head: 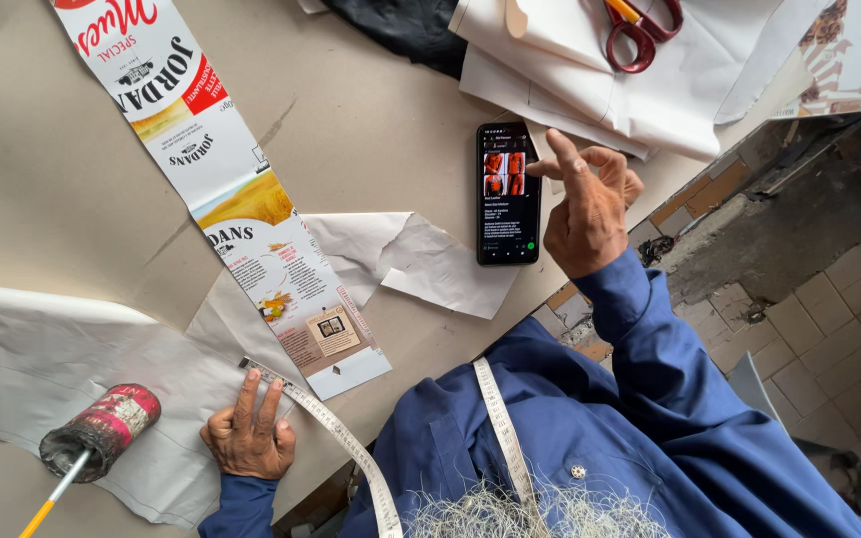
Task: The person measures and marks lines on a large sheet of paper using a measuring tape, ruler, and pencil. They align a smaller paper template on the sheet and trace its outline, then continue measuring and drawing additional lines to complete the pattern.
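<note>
The left hand (248, 436) lies flat and open, palm down, fingers stretched forward on a sheet of white paper (42, 369) near the counter's near edge. Its fingertips touch the end of a white measuring tape (326, 423), which runs from there diagonally back toward the person's blue shirt and up over the shoulder. Just left of this hand a red and white tin can (102, 430) lies on its side on the same paper, its open mouth toward the near-left corner, with a yellow pencil (52, 498) sticking out of it.

The right hand (590, 204) is raised and loosely curled, gripping nothing, its forefinger pointing left toward the lit screen of a black smartphone (508, 194); whether the fingertip touches the glass is unclear. The phone lies flat on the beige counter (42, 179), its long axis running away from the person, top end at the far side, close to the counter's right edge, beyond which a tiled floor shows.

A long printed cardboard strip (221, 189) crosses the counter diagonally from far left to just ahead of the left hand. A crumpled paper scrap (421, 259) lies between strip and phone. At the far side are stacked paper pieces (590, 90) with red-handled scissors (640, 30) on top, leaving open counter at the far left.
</note>
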